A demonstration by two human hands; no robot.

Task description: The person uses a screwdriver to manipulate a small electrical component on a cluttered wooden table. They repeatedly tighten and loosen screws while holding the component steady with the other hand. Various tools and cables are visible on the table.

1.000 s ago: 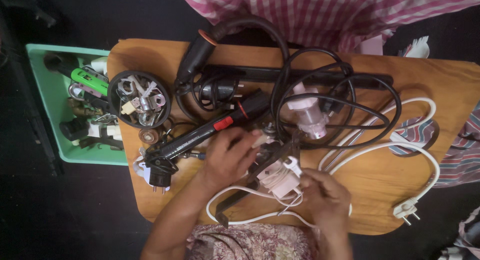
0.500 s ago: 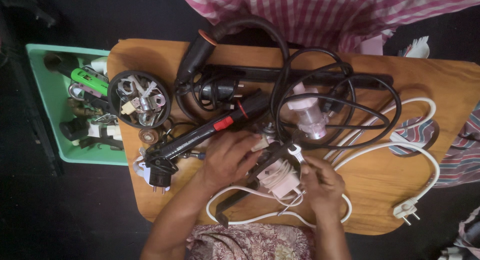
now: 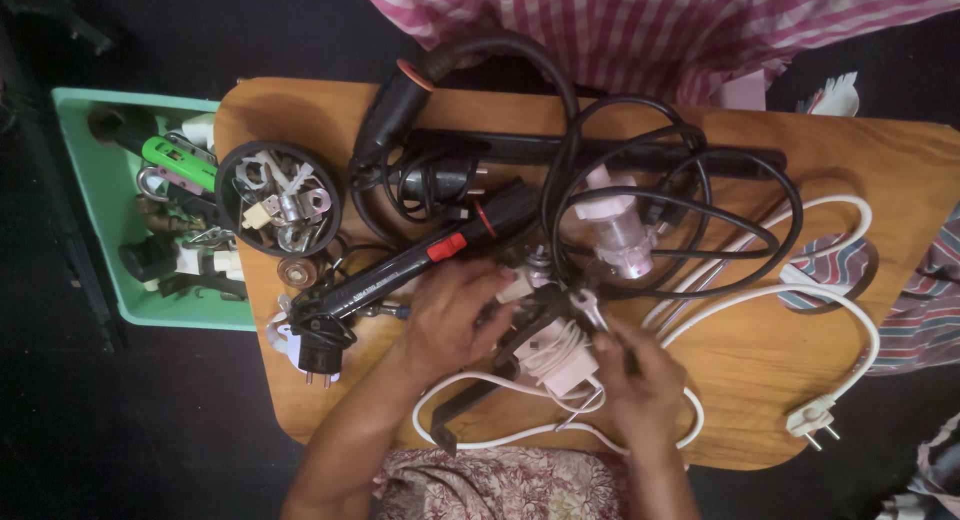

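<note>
Two hands (image 3: pixel 450 315) (image 3: pixel 640 385) grip white coiled device (image 3: pixel 560 355)

Two bare forearms, sleeveless as far as visible, ending in a left hand (image 3: pixel 450 315) and a right hand (image 3: pixel 640 385) with no rings, watch or gloves. Below the near edge of the wooden table (image 3: pixel 760 370), a lap in floral cloth (image 3: pixel 500 485) (dark red and cream, small-patterned). No markings visible on hands.

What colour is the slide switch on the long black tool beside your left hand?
Red: the slide switch sits mid-body on the long black tool, just above the left hand. The head view shows it clearly.
</note>
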